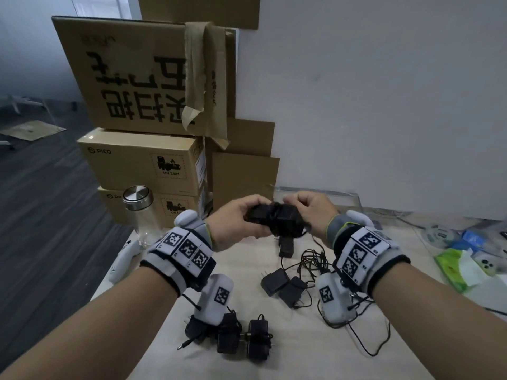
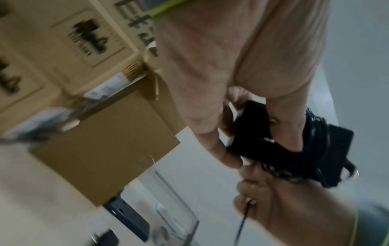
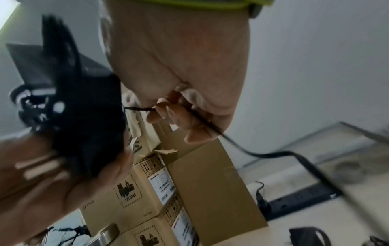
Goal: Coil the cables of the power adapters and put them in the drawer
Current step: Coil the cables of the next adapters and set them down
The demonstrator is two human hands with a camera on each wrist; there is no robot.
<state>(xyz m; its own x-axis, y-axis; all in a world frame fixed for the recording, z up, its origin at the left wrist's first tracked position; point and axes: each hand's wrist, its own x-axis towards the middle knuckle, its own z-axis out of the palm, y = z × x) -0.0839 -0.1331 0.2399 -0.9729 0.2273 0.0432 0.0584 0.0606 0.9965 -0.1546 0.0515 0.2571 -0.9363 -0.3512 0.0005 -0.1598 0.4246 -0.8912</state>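
Above the table's far side, my left hand (image 1: 241, 215) grips a black power adapter (image 1: 285, 218) with cable turns wound round its middle. My right hand (image 1: 307, 207) pinches the thin black cable (image 3: 210, 128) beside the adapter (image 3: 84, 116); its loose end trails down toward the table. In the left wrist view my thumb and fingers clamp the adapter (image 2: 273, 138). Three wrapped adapters (image 1: 227, 335) lie in a row near the front edge. Two unwrapped adapters (image 1: 282, 286) lie mid-table amid tangled cables (image 1: 312, 261). No drawer is in view.
Stacked cardboard boxes (image 1: 142, 163) stand at the back left, a steel-lidded clear bottle (image 1: 137, 209) before them. A white controller (image 1: 123, 259) lies at the left edge. A green tissue pack (image 1: 455, 267) and clutter fill the right side. A clear tray (image 1: 329, 193) sits by the wall.
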